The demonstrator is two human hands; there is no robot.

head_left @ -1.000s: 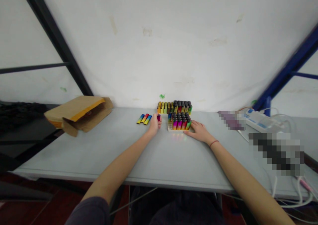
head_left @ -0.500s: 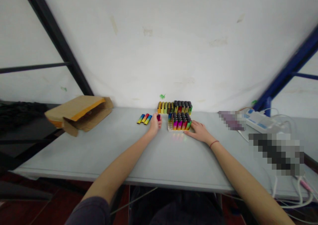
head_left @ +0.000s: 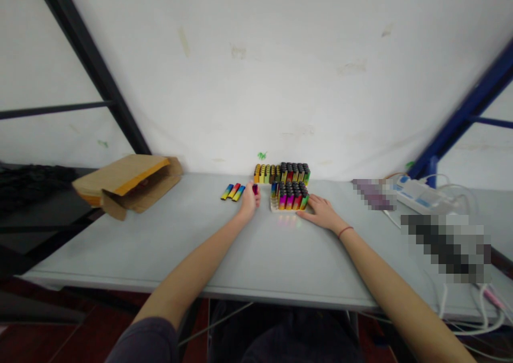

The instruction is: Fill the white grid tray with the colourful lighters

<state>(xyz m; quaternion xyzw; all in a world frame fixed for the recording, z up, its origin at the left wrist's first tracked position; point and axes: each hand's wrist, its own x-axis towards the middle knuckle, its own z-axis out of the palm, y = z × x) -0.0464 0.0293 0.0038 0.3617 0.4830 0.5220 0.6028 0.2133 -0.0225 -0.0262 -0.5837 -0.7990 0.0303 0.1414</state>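
Note:
My left hand [head_left: 250, 198] is closed around a dark magenta lighter [head_left: 255, 190], most of it hidden by the fingers. Just left of that hand, three multicoloured lighters [head_left: 233, 192] lie flat on the table. A white tray [head_left: 274, 208] holds rows of upright rainbow-coloured lighters [head_left: 294, 196] with black tops; some slots at its left front show bare. At the tray's right side, my right hand [head_left: 320, 213] rests with fingers stretched out and apart, the thumb by the front edge and the fingertips against the side.
Behind the tray, against the wall, stands a second block of upright lighters [head_left: 267, 174], yellow at left, black-topped at right. An open cardboard box [head_left: 124, 181] lies at the left. On the right are a white power strip [head_left: 420, 194], cables and blurred-out items on the grey table [head_left: 280, 267].
My left hand has shifted very slightly to the left with the lighter in it. My right hand and the tray have stayed where they were.

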